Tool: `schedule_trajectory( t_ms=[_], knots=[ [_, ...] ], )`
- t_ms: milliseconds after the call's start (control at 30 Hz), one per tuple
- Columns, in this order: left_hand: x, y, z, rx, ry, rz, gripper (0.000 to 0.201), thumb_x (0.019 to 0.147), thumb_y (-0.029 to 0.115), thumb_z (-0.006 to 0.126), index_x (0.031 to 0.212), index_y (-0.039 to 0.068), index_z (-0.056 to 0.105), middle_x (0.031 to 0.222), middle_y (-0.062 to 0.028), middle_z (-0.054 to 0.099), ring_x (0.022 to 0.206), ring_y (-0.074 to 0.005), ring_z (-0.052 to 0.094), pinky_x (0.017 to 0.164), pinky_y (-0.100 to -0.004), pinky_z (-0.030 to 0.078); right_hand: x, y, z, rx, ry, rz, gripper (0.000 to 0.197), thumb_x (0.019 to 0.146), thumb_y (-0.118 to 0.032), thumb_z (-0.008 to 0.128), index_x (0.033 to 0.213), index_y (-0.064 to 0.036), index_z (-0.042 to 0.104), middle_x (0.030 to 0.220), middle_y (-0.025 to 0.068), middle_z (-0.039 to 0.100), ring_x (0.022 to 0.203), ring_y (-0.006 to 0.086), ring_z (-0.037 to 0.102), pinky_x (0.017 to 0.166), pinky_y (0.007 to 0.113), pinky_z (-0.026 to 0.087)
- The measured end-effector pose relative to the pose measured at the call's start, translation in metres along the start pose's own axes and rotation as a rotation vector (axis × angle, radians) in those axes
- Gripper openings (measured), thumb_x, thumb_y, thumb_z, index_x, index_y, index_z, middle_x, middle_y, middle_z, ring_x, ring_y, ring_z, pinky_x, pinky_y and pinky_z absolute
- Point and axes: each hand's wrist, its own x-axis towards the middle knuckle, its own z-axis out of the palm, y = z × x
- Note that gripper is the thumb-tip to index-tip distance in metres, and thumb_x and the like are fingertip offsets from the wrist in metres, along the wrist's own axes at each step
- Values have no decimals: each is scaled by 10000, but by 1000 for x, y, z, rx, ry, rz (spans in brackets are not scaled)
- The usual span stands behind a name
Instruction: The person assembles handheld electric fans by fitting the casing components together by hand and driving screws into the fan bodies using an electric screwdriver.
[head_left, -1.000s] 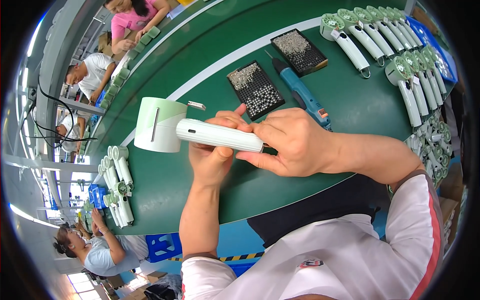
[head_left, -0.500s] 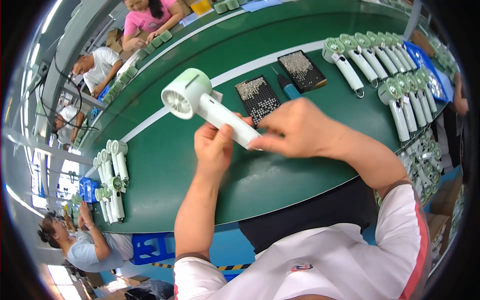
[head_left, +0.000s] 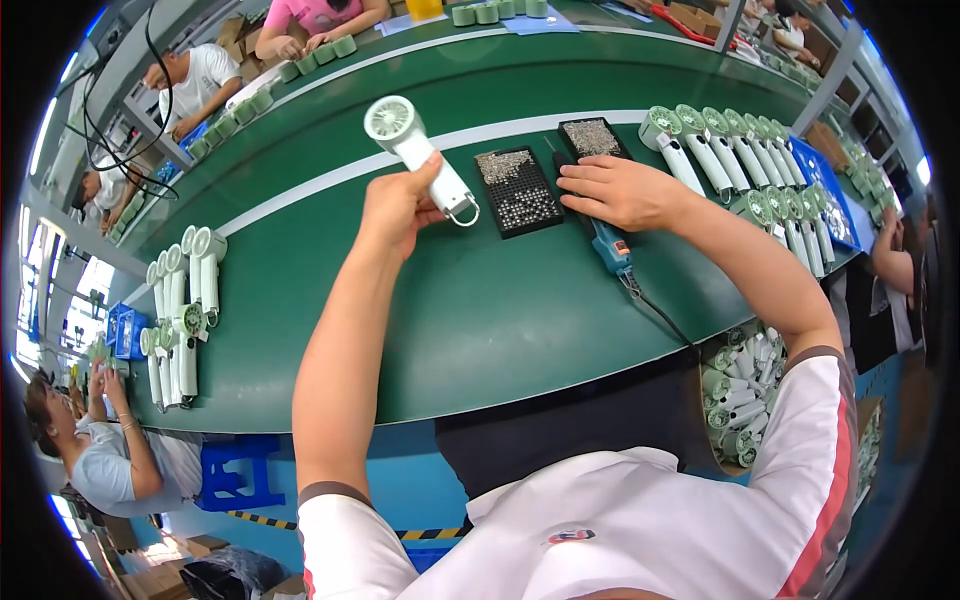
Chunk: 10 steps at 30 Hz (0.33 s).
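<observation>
My left hand (head_left: 400, 205) is closed round the white handle of a handheld fan (head_left: 418, 150). The fan head is round and pale, pointing up and away, and a thin loop (head_left: 463, 212) sticks out of the handle's lower end. My right hand (head_left: 625, 193) lies over an electric screwdriver (head_left: 612, 246) with a teal and black body, fingers curled across it; its thumb is hidden. The screwdriver's cable runs to the table's near edge. Just left of it sits a black perforated tray (head_left: 520, 190) of small metal screws, and behind is another screw tray (head_left: 595, 138).
Rows of fans (head_left: 715, 150) lie at the right beside a blue bin (head_left: 825, 195). More fans (head_left: 185, 300) lie at the left. A box of fans (head_left: 740, 400) is below the table's right edge. Other people work across the green table (head_left: 480, 330) and at both sides.
My right hand has left the fan handle and moved right onto the screwdriver, which has been drawn nearer. The fan, still in my left hand, has turned, its loop now showing.
</observation>
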Motion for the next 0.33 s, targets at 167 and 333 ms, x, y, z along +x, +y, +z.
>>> schedule_trajectory(
  t_ms=[167, 333],
  knots=[
    [-12, -19, -1, 55, -90, -149, 397, 945, 304, 769, 1035, -78, 704, 935, -157, 748, 794, -234, 738, 699, -355, 600, -6, 7, -2, 88, 9, -4, 339, 915, -149, 607, 1221, -5, 635, 1348, 176, 636, 1291, 330, 590, 1089, 455, 462],
    [-27, -12, 2, 198, -186, -238, 476, 942, 322, 768, 1095, -120, 685, 982, -186, 751, 856, -256, 751, 747, -360, 620, 5, -13, -5, 696, 611, 711, 554, 877, -355, 805, 1294, -57, 595, 1482, 152, 545, 1326, 373, 555, 1123, 502, 421]
  ],
)
